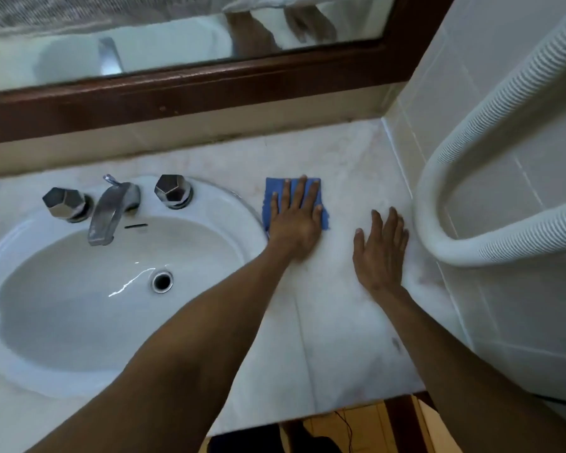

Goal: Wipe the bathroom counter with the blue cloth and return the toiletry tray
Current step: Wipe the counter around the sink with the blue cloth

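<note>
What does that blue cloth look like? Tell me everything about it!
The blue cloth looks soft, like fabric, and seems folded into a rough rectangle with slightly uneven edges. It lies flat on the pale marble counter, just right of the white sink rim. The left hand presses on it, palm down, fingers spread, covering most of its middle. The right hand rests apart from it, on bare counter.

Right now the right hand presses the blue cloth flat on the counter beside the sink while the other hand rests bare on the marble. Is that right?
Not quite. The head view shows the left hand pressing the blue cloth flat on the counter beside the sink; the right hand is the one resting bare on the marble.
</note>
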`<state>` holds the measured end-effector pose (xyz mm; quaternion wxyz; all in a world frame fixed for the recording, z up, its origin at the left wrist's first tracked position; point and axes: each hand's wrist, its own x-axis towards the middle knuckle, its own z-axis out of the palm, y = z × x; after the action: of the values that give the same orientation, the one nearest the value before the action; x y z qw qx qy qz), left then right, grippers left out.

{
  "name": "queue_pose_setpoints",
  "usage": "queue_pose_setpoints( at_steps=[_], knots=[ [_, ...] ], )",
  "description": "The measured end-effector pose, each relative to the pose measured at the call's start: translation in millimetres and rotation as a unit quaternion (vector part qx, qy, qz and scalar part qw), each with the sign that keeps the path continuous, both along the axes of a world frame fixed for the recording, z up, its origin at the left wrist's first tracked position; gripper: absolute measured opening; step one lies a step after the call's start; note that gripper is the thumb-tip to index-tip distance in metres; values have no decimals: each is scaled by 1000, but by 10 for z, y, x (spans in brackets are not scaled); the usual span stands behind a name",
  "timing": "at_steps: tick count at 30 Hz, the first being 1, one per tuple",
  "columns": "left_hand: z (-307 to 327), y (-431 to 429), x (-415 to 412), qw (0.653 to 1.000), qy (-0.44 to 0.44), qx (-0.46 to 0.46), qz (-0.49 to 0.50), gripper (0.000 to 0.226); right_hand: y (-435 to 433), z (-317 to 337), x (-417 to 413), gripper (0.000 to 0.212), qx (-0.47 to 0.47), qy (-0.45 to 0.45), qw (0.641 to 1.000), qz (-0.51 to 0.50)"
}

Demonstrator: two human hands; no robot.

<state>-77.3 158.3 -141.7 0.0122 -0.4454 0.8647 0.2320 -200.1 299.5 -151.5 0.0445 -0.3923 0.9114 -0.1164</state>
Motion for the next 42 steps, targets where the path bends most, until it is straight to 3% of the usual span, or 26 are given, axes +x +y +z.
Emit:
queue_pose_setpoints(
  at_steps=[6, 14, 20, 25, 29, 37, 42],
  knots=[
    [26, -946, 232, 998, -33, -22, -46, 60, -466, -59, -77, 54, -12, -3, 1000, -28],
    [-8, -1107, -111, 992, -42, -27, 118, 62, -582, -45, -32, 52, -45, 29, 996, -75],
    [21, -1217, -782, 997, -43, -36, -59, 61, -596, -31, -37, 51, -46, 44, 994, -90],
    [-50, -1296, -287, 965, -4, -106, -241, 57, -598, -35, -26, 51, -48, 42, 993, -99],
    [-119, -1317, -268, 965, -12, -110, -239, 57, -624, -46, 24, 51, -39, 67, 992, -101],
    [12, -1348, -1533, 945, -5, -51, -323, 59, -620, -26, -2, 52, -37, 64, 992, -107],
    [39, -1313, -1394, 937, 15, -63, -343, 58, -610, -52, -10, 52, -50, 62, 991, -106]
  ],
)
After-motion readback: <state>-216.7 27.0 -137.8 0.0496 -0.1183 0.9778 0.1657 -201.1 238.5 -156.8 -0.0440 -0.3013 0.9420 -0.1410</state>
